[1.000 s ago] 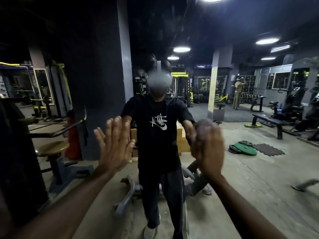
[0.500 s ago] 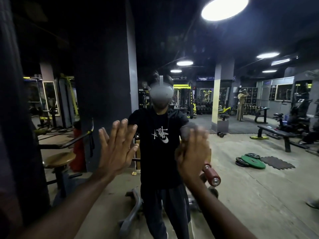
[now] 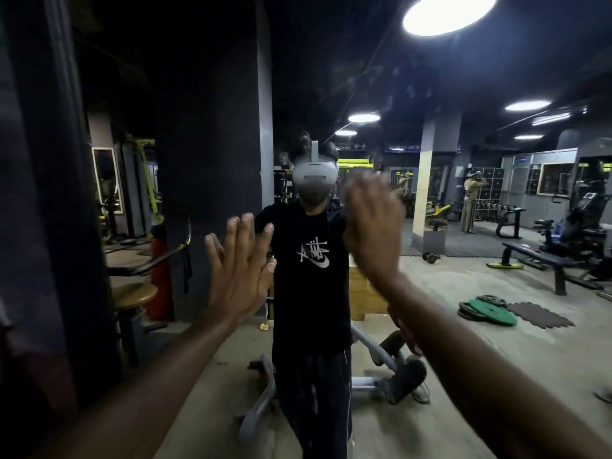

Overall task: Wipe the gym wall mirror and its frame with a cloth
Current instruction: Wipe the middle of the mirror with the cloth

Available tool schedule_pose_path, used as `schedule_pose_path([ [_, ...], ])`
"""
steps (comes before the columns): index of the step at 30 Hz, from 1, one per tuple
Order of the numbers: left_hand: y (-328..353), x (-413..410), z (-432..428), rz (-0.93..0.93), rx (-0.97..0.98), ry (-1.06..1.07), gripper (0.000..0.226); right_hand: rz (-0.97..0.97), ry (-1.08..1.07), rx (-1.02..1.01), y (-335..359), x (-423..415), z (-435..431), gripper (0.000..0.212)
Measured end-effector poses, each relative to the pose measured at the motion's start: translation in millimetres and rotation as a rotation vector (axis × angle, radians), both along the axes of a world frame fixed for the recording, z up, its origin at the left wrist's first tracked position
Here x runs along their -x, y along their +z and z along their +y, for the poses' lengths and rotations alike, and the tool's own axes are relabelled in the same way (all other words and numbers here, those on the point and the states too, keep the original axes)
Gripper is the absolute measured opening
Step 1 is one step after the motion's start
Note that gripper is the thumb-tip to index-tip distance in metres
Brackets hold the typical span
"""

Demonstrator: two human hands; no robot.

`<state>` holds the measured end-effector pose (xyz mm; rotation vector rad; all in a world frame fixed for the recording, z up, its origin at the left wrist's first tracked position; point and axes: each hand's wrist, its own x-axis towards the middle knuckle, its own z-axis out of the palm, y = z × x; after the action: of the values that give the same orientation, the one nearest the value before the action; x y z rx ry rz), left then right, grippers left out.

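Note:
The wall mirror (image 3: 470,346) fills the view and reflects a person in a black T-shirt and the gym behind. My left hand (image 3: 236,276) lies flat against the glass with its fingers straight and spread, at the reflection's chest height. My right hand (image 3: 372,226) is blurred with motion. It is raised flat against the glass beside the reflected head, with its fingers extended. No cloth shows; whatever is under the right palm is hidden. A dark vertical strip (image 3: 49,193) runs down the left edge; I cannot tell whether it is the mirror's frame.
All else is reflection: a dark pillar (image 3: 212,160), a round stool (image 3: 132,296), a bench machine on the floor (image 3: 390,376), weight plates (image 3: 490,313), a flat bench (image 3: 536,260) and a second person (image 3: 472,200) far back right.
My right hand swept left across the glass, then rose from chest height to beside the reflected head. My left hand stayed flat in place. The view tilted upward.

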<state>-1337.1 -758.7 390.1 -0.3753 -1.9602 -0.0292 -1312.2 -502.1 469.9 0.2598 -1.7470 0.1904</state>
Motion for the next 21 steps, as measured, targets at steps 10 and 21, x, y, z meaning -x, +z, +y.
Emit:
schedule_pose_path([
  [10,-42.1,-1.8,-19.5,-0.031,0.07,-0.05,0.072,-0.056,-0.033,-0.35,-92.2,-8.3,34.2,0.049],
  [21,-55.9,6.0,-41.4,-0.028,0.124,-0.083,0.072,-0.167,0.012,-0.231,-154.4,-0.8,-17.7,0.052],
])
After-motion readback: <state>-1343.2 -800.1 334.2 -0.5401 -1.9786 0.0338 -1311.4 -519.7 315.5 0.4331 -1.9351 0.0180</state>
